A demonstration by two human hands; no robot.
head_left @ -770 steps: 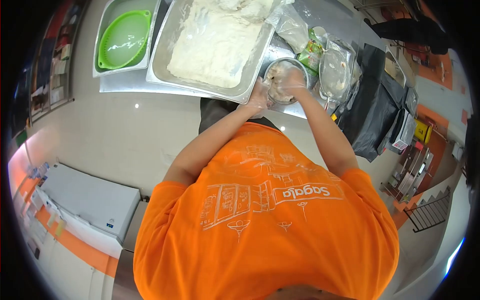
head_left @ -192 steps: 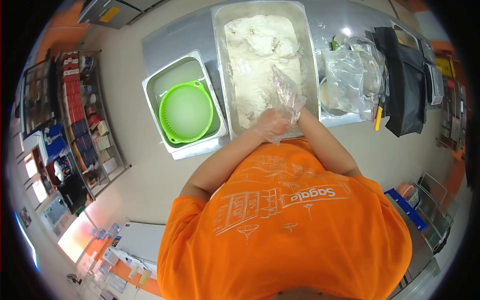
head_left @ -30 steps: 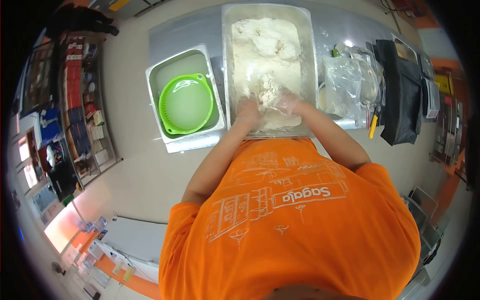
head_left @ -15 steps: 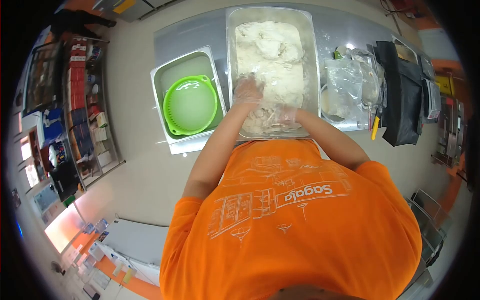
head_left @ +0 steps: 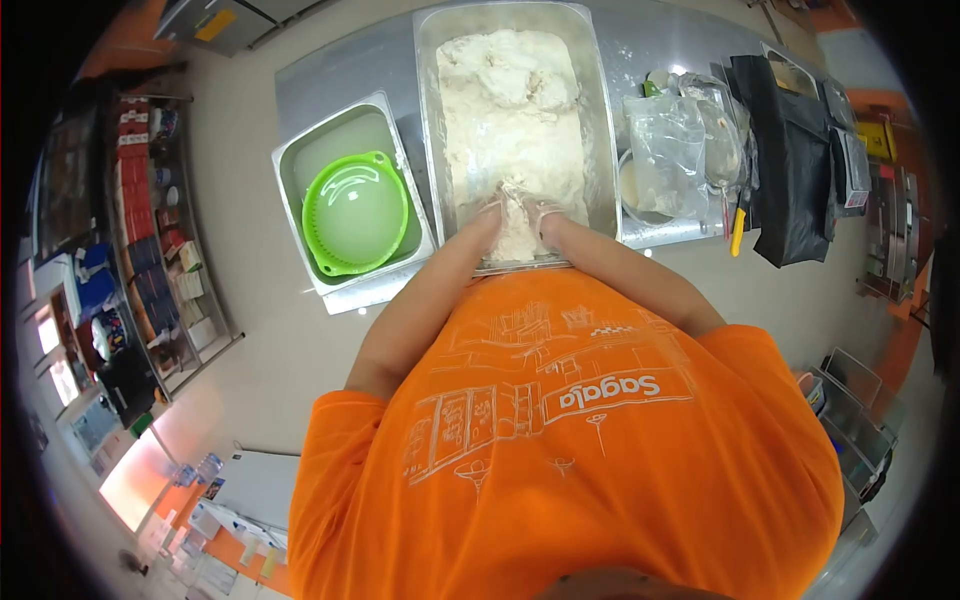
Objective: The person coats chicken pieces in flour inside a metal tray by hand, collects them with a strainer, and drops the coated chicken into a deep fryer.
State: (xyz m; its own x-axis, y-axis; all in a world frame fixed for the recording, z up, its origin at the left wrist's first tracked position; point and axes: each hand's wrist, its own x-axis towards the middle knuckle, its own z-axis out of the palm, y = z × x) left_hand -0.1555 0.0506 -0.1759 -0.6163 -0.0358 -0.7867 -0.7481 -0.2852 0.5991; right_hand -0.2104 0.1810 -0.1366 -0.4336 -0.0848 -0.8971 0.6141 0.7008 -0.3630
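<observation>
Pale, sticky dough [head_left: 520,150] fills much of a long metal pan [head_left: 431,130] in front of me. At the pan's near end, my left hand [head_left: 488,222] presses in from the left of a raised ridge of dough, and my right hand [head_left: 547,218] grips the same ridge from the right. Thin clear plastic gloves cover both hands. Their fingers curl into the dough and are partly hidden by it. The rough lump at the far end of the pan is untouched by either hand.
Left of the pan, a smaller metal pan [head_left: 290,165] holds a green-rimmed strainer [head_left: 312,225] in cloudy liquid. On the right are a clear plastic bag [head_left: 665,150], a round bowl [head_left: 640,205], a yellow-handled tool [head_left: 738,232] and a black bag [head_left: 790,165]. Shelving [head_left: 165,230] stands far left.
My left hand has drawn back toward me from the dough's left side. My right hand has shifted inward, and both hands now squeeze a dough ridge between them. The camera view has shifted slightly.
</observation>
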